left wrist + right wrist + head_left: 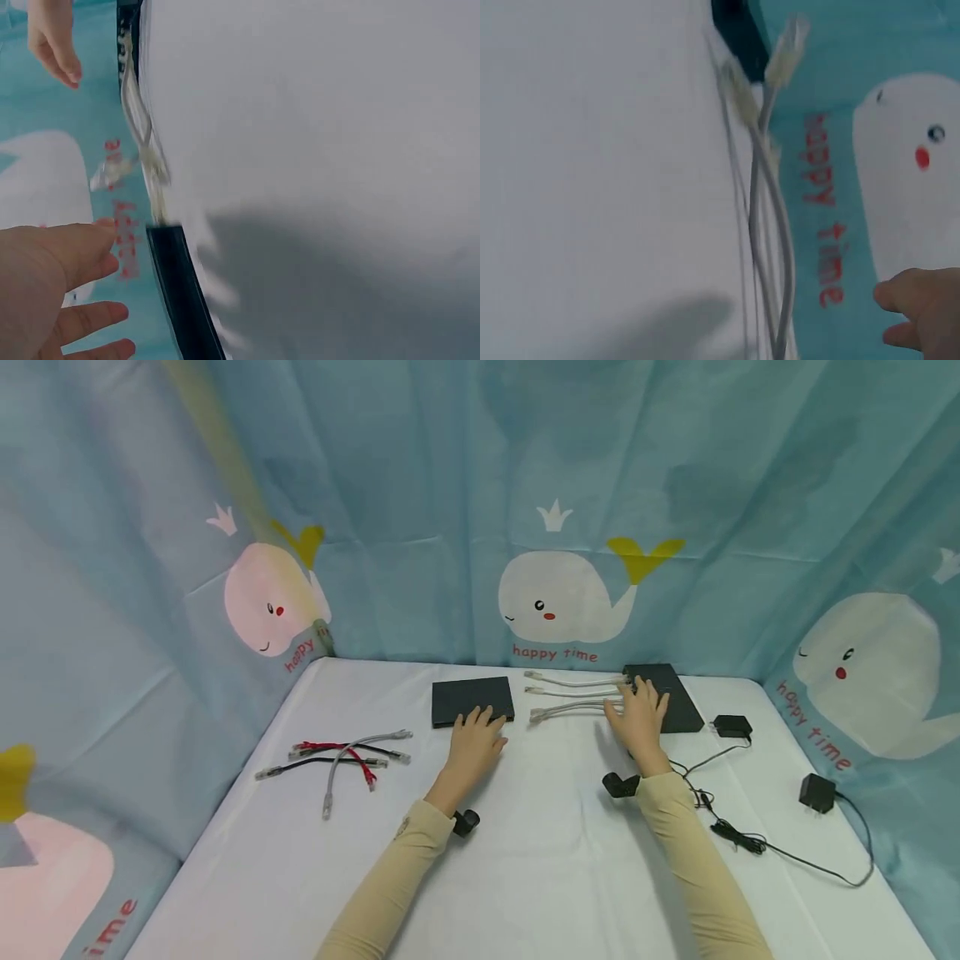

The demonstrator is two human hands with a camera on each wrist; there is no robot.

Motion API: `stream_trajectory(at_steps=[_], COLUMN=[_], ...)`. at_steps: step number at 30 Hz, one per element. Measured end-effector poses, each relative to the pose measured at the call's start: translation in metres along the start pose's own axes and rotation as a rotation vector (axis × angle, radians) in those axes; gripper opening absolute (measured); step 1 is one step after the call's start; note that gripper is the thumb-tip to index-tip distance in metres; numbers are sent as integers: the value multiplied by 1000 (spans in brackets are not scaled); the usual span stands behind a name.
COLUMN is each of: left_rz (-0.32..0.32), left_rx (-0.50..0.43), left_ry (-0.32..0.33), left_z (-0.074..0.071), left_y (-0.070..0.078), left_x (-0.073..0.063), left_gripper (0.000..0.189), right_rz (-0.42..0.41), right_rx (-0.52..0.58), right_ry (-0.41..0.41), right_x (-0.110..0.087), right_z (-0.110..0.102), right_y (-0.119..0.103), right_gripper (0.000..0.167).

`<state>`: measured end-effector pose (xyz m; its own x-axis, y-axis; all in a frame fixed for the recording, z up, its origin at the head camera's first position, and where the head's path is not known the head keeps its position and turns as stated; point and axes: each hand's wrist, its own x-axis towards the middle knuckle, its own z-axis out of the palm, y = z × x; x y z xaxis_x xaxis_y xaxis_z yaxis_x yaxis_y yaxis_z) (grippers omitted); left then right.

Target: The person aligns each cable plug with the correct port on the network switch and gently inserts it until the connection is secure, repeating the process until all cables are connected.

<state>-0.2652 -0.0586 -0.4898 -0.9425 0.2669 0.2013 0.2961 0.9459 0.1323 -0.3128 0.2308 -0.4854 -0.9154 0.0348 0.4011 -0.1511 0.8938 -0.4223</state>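
My left hand (471, 750) is spread, fingers straight, over the near edge of a small flat black box (467, 693). In the left wrist view its fingers stand apart, with nothing between them, beside the box's dark side (184, 292). My right hand (641, 722) reaches with extended fingers over the left side of a larger black box (681, 702). Several grey network cables (573, 694) run left from that box, clear plugs at their free ends. In the right wrist view, the thumb and a finger (922, 300) show apart from the cables (786, 232).
Red, black and grey network cables (348, 749) lie crossed on the left of the white table (525, 860). To the right are two black power adapters, one (732, 727) near the larger box, another (817, 793) by the edge, with a bundled cord (738, 837). A whale-print curtain (420, 593) hangs behind.
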Motion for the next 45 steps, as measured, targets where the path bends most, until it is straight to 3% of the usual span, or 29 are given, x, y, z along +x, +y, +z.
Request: stream_trajectory(at_steps=[7,16,23,29,34,38,42,45], left_rz=[-84,-169,-195,-201,-179,-151,-125,-112], left_rx=[-50,-54,-34,-44,-23,13,23,15], left_ry=[29,84,144,178,152,116,131,150], left_z=[-8,-22,-24,-24,-27,-33,-36,-36], left_y=[-36,-78,-113,-142,-158,-169,-178,-181], left_x=[-33,-74,-102,-111,-109,-116,-129,-131], left_gripper=[41,40,40,42,44,45,44,44], right_rz=[-197,-383,-406,-392,-361,-341,-318,-301], right_rx=[56,150,181,161,156,125,87,68], right_ry=[98,61,-20,-108,-148,-190,-229,-236], right_x=[-2,-14,-23,-25,-23,-21,-20,-17], right_z=[21,55,72,86,93,95,92,90], right_y=[-47,-96,-114,-118,-120,-122,-122,-122], right_gripper=[37,30,31,38,43,46,48,50])
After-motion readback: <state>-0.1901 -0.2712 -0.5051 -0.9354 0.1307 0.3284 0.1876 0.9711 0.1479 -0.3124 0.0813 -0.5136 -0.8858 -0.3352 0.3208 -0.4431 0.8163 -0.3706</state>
